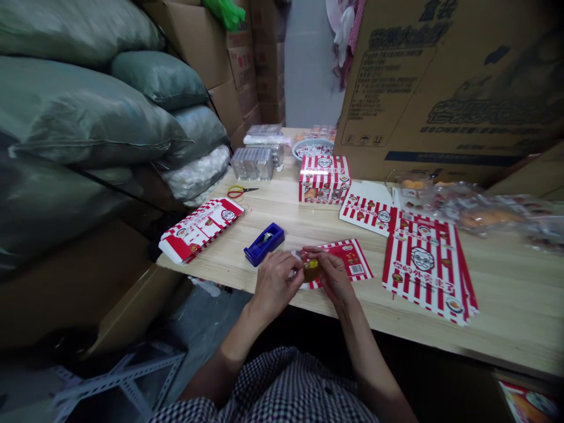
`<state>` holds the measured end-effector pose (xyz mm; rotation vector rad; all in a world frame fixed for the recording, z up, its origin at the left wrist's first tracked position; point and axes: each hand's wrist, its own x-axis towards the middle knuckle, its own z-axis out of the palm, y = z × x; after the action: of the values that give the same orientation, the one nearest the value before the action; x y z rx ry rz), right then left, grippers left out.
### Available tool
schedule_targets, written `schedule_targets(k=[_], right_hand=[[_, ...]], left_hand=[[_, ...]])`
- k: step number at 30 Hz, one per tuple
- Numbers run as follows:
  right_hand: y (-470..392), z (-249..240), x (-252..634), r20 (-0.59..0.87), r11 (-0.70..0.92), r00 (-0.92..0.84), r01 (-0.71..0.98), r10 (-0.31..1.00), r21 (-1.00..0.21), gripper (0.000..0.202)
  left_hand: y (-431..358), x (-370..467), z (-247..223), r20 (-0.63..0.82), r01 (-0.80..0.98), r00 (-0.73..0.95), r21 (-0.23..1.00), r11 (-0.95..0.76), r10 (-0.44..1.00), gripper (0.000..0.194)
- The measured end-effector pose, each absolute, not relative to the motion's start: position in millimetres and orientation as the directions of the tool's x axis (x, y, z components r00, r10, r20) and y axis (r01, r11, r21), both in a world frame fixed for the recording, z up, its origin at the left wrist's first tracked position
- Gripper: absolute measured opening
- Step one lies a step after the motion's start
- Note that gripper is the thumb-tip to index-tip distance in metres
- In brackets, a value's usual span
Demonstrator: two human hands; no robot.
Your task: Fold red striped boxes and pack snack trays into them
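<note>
Close to the table's front edge, my left hand and my right hand meet around a small yellowish-brown roll of tape. Fingers of both hands are closed on it, and they hide part of its rim. Beneath the hands lies a flat red-and-white printed carton. Just left of them stands a blue tape dispenser, with a pale hub in its middle and no large roll visible on it.
A folded striped box stands behind. Flat cartons lie in a left stack and a right stack. Scissors, clear plastic packs, a bowl and bagged items sit farther back. A big cardboard box rises behind.
</note>
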<state>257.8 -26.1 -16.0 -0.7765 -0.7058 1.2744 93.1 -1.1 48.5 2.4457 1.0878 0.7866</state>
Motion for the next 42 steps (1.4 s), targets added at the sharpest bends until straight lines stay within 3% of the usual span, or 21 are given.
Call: schedule_targets(k=[10,14,19,28,34,42], right_hand=[[-22.3,-22.4,257.1,-0.037,0.145,0.272,-0.619,0.962,-0.772,0.023],[-21.0,-21.8,253.8,-0.049,0.143,0.278,-0.626,0.959,-0.766,0.021],[-22.5,-21.5,246.7,-0.063,0.143,0.294,-0.627,0.954,-0.766,0.022],[-22.4,-25.1,237.0,-0.091,0.185,0.388,-0.617,0.917,-0.765,0.016],[-23.8,-22.8,243.8,-0.095,0.199,0.412,-0.615,0.906,-0.763,0.017],[-29.1,-21.0,243.8,-0.045,0.209,0.383,-0.593,0.923,-0.778,0.017]], left_hand=[[-10.0,85.2,52.4,0.384,0.367,0.513,0.711,-0.6,0.768,0.009],[-15.3,94.7,39.3,0.401,0.402,0.492,0.683,-0.61,0.773,0.017],[-9.0,101.9,29.3,0.457,0.452,0.452,0.622,-0.639,0.766,0.009],[-23.8,116.4,30.1,0.442,0.548,0.489,0.515,-0.659,0.752,0.013],[-23.6,113.6,24.2,0.438,0.419,0.441,0.671,-0.612,0.783,0.02],[-12.0,105.9,32.3,0.389,0.386,0.42,0.741,-0.549,0.82,0.012]])
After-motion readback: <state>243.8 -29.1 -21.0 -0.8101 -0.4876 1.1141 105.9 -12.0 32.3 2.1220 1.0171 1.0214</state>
